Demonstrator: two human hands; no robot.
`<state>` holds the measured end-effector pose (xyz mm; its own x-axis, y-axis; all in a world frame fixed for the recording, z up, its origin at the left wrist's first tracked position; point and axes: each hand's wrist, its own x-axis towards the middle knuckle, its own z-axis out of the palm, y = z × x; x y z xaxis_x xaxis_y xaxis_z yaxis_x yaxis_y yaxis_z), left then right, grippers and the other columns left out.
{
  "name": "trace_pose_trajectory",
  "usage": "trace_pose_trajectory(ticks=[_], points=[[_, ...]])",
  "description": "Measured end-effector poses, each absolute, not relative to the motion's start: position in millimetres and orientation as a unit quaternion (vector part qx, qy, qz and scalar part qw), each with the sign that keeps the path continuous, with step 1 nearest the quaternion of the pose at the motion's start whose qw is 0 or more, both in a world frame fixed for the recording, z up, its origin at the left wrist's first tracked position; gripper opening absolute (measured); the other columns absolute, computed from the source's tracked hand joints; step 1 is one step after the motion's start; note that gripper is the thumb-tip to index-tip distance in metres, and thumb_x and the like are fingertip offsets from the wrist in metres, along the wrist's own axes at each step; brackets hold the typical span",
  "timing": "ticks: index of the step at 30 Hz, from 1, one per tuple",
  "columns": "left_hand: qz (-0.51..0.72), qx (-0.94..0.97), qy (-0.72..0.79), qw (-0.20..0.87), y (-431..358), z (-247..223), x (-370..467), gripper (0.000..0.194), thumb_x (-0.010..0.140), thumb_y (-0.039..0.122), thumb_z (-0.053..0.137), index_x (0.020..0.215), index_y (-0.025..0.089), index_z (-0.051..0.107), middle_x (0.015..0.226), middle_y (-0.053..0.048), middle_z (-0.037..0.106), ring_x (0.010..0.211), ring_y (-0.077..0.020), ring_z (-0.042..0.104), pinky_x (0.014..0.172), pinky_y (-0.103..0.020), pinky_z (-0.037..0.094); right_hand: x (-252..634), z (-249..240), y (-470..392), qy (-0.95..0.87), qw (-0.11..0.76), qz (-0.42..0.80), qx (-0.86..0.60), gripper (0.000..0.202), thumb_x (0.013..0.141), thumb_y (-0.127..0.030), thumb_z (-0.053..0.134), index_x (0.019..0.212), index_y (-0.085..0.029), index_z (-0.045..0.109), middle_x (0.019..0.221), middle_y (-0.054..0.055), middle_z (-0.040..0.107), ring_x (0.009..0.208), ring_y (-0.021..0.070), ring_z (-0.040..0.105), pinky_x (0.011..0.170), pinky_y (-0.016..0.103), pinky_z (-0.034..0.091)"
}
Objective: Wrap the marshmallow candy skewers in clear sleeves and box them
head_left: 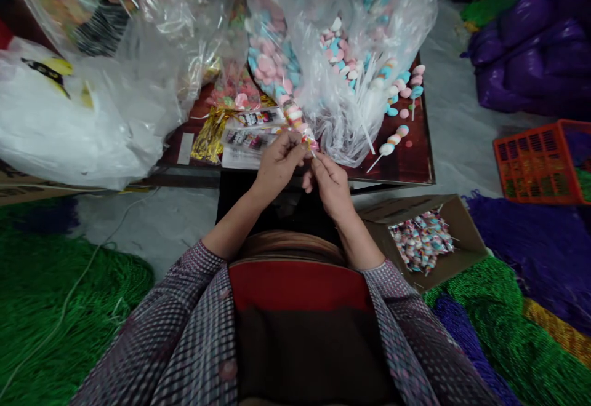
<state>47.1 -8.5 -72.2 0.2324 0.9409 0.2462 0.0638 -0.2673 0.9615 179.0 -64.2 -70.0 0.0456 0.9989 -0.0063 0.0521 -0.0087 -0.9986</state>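
Over the table's near edge, my left hand (pixel 281 163) pinches the lower end of a candy skewer (pixel 293 114), pastel sweets threaded on a stick inside a clear wrapper. A bit of gold shows at my left fingertips. My right hand (pixel 330 179) is closed beside it, thumb and finger on the white stick end. The skewer points away from me. Left of it lie printed clear wrappers (pixel 249 138) and a bundle of gold twist ties (pixel 207 143). To the right are a heap of thin clear plastic and white sticks (pixel 346 132) and an unwrapped candy skewer (pixel 394 140).
Large clear bags of sweets (pixel 272 49) stand along the back of the dark red table (pixel 410 169). A white plastic bag (pixel 83 123) bulges at left. A cardboard box (pixel 468 243) of wrapped skewers, an orange crate (pixel 530 163) and green cord bundles (pixel 498 307) are on the floor.
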Motion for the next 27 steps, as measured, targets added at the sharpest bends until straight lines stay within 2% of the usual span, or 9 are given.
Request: trace_pose_trajectory(ticks=[4, 6, 11, 14, 16, 18, 21, 24, 27], points=[[0.413, 0.757, 0.404, 0.304, -11.9, -68.7, 43.3, 0.022, 0.098, 0.04, 0.056, 0.083, 0.024, 0.056, 0.078, -0.002, 0.064, 0.075, -0.017, 0.062, 0.071, -0.032, 0.049, 179.5, -66.9, -62.0, -0.54, 0.495, 0.319, -0.601, 0.043, 0.101, -0.062, 0.046, 0.095, -0.023, 0.065, 0.056, -0.007, 0.052, 0.052, 0.0107, 0.051, 0.058, 0.027, 0.044], [0.396, 0.775, 0.401, 0.285, -13.9, -68.3, 41.0, 0.025, 0.098, 0.044, 0.055, 0.083, 0.023, 0.057, 0.08, -0.003, 0.065, 0.078, -0.018, 0.062, 0.072, -0.032, 0.049, 178.9, -65.5, -61.2, -0.551, 0.496, 0.282, -0.61, 0.043, 0.102, -0.061, 0.044, 0.094, -0.024, 0.064, 0.057, -0.006, 0.052, 0.054, 0.0114, 0.051, 0.06, 0.028, 0.044], [0.455, 0.649, 0.422, 0.441, -9.7, -72.9, 37.2, 0.049, 0.101, 0.068, 0.038, 0.093, 0.025, 0.06, 0.091, -0.005, 0.068, 0.086, -0.0163, 0.066, 0.078, -0.031, 0.054, 175.3, -64.1, -65.4, -0.547, 0.509, 0.327, -0.579, 0.043, 0.102, -0.062, 0.043, 0.094, -0.025, 0.062, 0.057, -0.007, 0.052, 0.049, 0.0101, 0.047, 0.056, 0.027, 0.042], [0.475, 0.572, 0.404, 0.533, 0.6, -73.3, 39.4, 0.063, 0.1, 0.073, 0.021, 0.113, 0.026, 0.061, 0.106, -0.01, 0.07, 0.099, -0.0183, 0.071, 0.079, -0.034, 0.057, 171.1, -64.0, -68.9, -0.555, 0.507, 0.359, -0.554, 0.043, 0.101, -0.063, 0.045, 0.099, -0.024, 0.062, 0.058, -0.008, 0.053, 0.05, 0.0092, 0.048, 0.057, 0.026, 0.042], [0.467, 0.564, 0.376, 0.567, 5.7, -70.1, 43.0, 0.066, 0.1, 0.074, 0.02, 0.12, 0.025, 0.061, 0.104, -0.011, 0.071, 0.102, -0.021, 0.072, 0.076, -0.036, 0.057, 167.9, -63.8, -70.4, -0.557, 0.502, 0.377, -0.543, 0.043, 0.1, -0.064, 0.046, 0.099, -0.024, 0.063, 0.058, -0.008, 0.053, 0.049, 0.0087, 0.048, 0.058, 0.026, 0.043], [0.463, 0.567, 0.376, 0.568, 6.0, -64.7, 47.8, 0.061, 0.1, 0.073, 0.03, 0.121, 0.026, 0.063, 0.092, -0.009, 0.071, 0.1, -0.0233, 0.073, 0.07, -0.035, 0.057, 164.9, -63.4, -71.4, -0.552, 0.502, 0.389, -0.54, 0.044, 0.1, -0.065, 0.046, 0.097, -0.024, 0.063, 0.057, -0.008, 0.052, 0.049, 0.0087, 0.048, 0.057, 0.026, 0.043], [0.46, 0.543, 0.388, 0.585, -1.9, -55.3, 55.1, 0.05, 0.1, 0.068, 0.044, 0.124, 0.029, 0.064, 0.076, -0.004, 0.065, 0.085, -0.0222, 0.073, 0.057, -0.031, 0.054, 161.3, -63.1, -72.9, -0.54, 0.504, 0.397, -0.545, 0.044, 0.099, -0.066, 0.046, 0.096, -0.025, 0.063, 0.058, -0.008, 0.052, 0.051, 0.0094, 0.05, 0.057, 0.026, 0.043], [0.438, 0.496, 0.373, 0.65, -12.2, -49.0, 59.9, 0.048, 0.1, 0.064, 0.045, 0.129, 0.029, 0.061, 0.065, 0.0, 0.056, 0.066, -0.0171, 0.066, 0.043, -0.024, 0.045, 157.4, -64.3, -74.8, -0.523, 0.52, 0.405, -0.541, 0.044, 0.099, -0.067, 0.047, 0.093, -0.026, 0.063, 0.058, -0.007, 0.052, 0.051, 0.0098, 0.05, 0.057, 0.027, 0.043], [0.416, 0.464, 0.358, 0.696, -17.2, -49.0, 60.9, 0.049, 0.099, 0.064, 0.048, 0.127, 0.027, 0.062, 0.06, 0.003, 0.051, 0.055, -0.014, 0.06, 0.037, -0.021, 0.039, 154.1, -66.1, -75.8, -0.504, 0.534, 0.416, -0.536, 0.044, 0.098, -0.067, 0.049, 0.089, -0.025, 0.061, 0.057, -0.007, 0.051, 0.051, 0.0094, 0.049, 0.056, 0.026, 0.043]])
